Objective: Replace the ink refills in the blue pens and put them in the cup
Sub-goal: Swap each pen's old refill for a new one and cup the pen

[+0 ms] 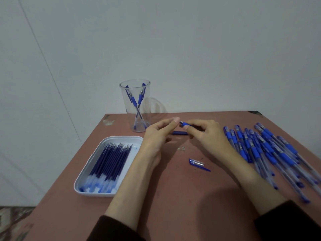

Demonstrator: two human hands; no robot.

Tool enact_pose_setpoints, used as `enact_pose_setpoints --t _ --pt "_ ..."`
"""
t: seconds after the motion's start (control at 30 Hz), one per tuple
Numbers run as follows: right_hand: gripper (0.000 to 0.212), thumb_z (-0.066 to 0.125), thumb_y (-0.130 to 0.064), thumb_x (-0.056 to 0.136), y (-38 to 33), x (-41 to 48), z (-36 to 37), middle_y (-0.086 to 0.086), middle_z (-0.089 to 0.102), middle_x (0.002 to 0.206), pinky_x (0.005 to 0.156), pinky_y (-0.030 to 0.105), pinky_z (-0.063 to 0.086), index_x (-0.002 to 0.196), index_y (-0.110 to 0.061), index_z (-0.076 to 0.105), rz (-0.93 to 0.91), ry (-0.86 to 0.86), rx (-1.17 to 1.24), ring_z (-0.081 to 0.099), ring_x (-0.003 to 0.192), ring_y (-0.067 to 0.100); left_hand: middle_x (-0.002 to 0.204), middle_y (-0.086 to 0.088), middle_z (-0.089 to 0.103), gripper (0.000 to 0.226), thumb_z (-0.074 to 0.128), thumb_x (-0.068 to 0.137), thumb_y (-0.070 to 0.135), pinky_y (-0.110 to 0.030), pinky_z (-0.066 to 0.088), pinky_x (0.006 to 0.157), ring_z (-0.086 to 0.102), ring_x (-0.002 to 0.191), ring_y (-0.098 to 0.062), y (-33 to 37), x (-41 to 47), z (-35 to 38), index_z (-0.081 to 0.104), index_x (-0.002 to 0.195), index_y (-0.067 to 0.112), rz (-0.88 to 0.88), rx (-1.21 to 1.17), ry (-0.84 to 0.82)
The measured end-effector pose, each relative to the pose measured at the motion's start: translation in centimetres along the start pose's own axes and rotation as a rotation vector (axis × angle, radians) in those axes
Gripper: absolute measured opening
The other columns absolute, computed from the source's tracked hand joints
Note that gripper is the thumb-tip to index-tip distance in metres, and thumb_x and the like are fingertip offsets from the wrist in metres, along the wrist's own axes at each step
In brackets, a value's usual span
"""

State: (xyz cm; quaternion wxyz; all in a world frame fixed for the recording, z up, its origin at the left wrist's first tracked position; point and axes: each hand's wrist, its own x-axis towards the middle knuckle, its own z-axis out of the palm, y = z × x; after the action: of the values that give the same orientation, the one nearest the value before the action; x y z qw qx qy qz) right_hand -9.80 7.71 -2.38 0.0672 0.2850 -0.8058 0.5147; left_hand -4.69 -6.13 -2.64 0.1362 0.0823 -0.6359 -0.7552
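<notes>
My right hand (205, 134) grips a blue pen barrel (184, 124) by its rubber grip, open end pointing left. My left hand (156, 136) is just left of it, thumb and forefinger pinching a tiny grey tip piece (173, 118). A loose dark blue refill (179, 133) lies on the table under the hands. The clear cup (135, 119) behind the left hand holds two blue pens (134, 101), crossed. A white tray (81, 186) at the left holds several refills (109, 159). A pen cap (196, 162) lies near my right forearm.
A pile of several blue pens (267, 150) spreads over the right side of the reddish table (173, 197). Small scraps (181, 148) lie between my forearms. The table's left edge drops off beside the tray, and a pale wall stands right behind the cup.
</notes>
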Motion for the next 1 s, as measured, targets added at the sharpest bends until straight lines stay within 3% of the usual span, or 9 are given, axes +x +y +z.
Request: enact_pose_setpoints --t 0.17,0.3,0.43,0.6,0.7,0.77,0.87,0.93,1.0 --pt "0.016 0.057 -0.014 0.093 -1.1 -0.2 -0.1 0.004 0.059 0.058 0.04 0.014 0.033 0.096 -0.013 0.072 0.105 -0.095 0.29 0.04 0.043 0.007 0.092 -0.004 0.073 0.02 0.072 0.081 0.033 -0.033 0.052 0.084 0.068 0.093 -0.021 -0.4 0.5 -0.2 0.074 0.086 0.014 0.098 -0.011 0.007" --pt "0.005 0.056 -0.011 0.092 -1.4 0.0 0.0 0.011 0.062 0.06 0.038 0.017 0.03 0.088 -0.009 0.058 0.166 -0.121 0.45 0.036 0.042 0.013 0.074 0.01 0.069 0.018 0.068 0.084 0.027 -0.013 0.047 0.063 0.063 0.073 0.0 -0.2 0.3 -0.2 0.07 0.086 0.01 0.142 -0.02 -0.001" --pt "0.01 0.054 -0.012 0.093 -1.3 -0.1 0.1 0.015 0.062 0.062 0.037 0.018 0.031 0.085 -0.009 0.057 0.196 -0.139 0.542 0.034 0.041 0.015 0.084 -0.005 0.069 0.018 0.061 0.09 0.023 -0.023 0.053 0.07 0.066 0.079 -0.018 0.2 0.1 0.0 0.071 0.094 0.008 0.145 -0.07 -0.062" --pt "0.009 0.055 -0.013 0.093 -1.4 -0.2 0.1 0.015 0.062 0.062 0.041 0.024 0.025 0.086 -0.007 0.058 0.182 -0.161 0.548 0.035 0.041 0.014 0.075 -0.023 0.058 0.027 0.059 0.091 0.028 -0.027 0.052 0.058 0.067 0.062 -0.027 0.5 -0.5 0.5 0.065 0.097 0.002 0.152 -0.126 -0.083" --pt "0.01 0.053 -0.012 0.093 -1.5 -0.2 0.1 0.016 0.061 0.062 0.039 0.023 0.025 0.086 -0.007 0.059 0.178 -0.152 0.624 0.035 0.041 0.014 0.085 -0.023 0.065 0.038 0.072 0.081 0.036 -0.044 0.056 0.078 0.067 0.083 -0.036 0.2 -0.2 0.2 0.067 0.098 0.003 0.179 -0.114 -0.015" --pt "0.009 0.053 -0.012 0.093 -1.6 -0.1 0.0 0.015 0.061 0.062 0.039 0.022 0.024 0.087 -0.006 0.059 0.186 -0.132 0.632 0.035 0.04 0.014 0.099 -0.019 0.069 0.03 0.073 0.08 0.039 -0.042 0.05 0.09 0.063 0.096 -0.035 0.1 0.1 -0.1 0.072 0.093 0.011 0.187 -0.1 0.014" --pt "0.008 0.054 -0.011 0.092 -1.5 -0.1 0.1 0.015 0.061 0.061 0.038 0.022 0.024 0.087 -0.007 0.059 0.183 -0.117 0.596 0.035 0.041 0.014 0.094 -0.017 0.068 0.032 0.064 0.086 0.043 -0.031 0.047 0.083 0.06 0.091 -0.029 0.1 0.1 0.1 0.072 0.089 0.013 0.176 -0.089 -0.013" --pt "0.008 0.056 -0.013 0.092 -1.5 -0.2 0.2 0.015 0.061 0.063 0.04 0.023 0.025 0.085 -0.009 0.059 0.173 -0.125 0.567 0.036 0.042 0.015 0.092 -0.014 0.065 0.04 0.067 0.081 0.052 -0.039 0.046 0.084 0.057 0.09 -0.033 0.1 0.0 0.2 0.073 0.095 0.015 0.175 -0.071 -0.051" --pt "0.008 0.056 -0.013 0.092 -1.5 -0.3 0.2 0.016 0.061 0.064 0.041 0.025 0.024 0.087 -0.007 0.06 0.171 -0.131 0.59 0.036 0.043 0.015 0.081 -0.006 0.066 0.034 0.069 0.08 0.046 -0.045 0.048 0.084 0.059 0.087 -0.032 0.1 -0.1 0.2 0.072 0.093 0.015 0.175 -0.075 -0.043"
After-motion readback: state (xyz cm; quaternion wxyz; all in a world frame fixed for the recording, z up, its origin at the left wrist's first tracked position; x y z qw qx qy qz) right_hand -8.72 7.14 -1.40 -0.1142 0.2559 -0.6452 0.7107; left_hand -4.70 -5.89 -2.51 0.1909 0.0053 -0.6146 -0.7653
